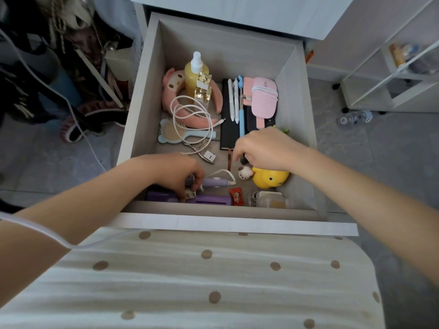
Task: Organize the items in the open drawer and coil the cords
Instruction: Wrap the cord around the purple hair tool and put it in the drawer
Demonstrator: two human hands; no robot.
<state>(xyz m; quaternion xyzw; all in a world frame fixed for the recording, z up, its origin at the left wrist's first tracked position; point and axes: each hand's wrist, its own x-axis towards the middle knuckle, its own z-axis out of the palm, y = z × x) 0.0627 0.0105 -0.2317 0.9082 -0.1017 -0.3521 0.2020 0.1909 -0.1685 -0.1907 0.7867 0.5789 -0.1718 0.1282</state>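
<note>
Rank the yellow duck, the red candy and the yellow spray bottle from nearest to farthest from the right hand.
From the right hand:
1. yellow duck, right beside it, front right.
2. red candy, front middle.
3. yellow spray bottle, back left.

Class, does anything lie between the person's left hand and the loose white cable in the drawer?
Silver metal nippers lie between the left hand and the loose white cable; nothing covers the cable.
</note>
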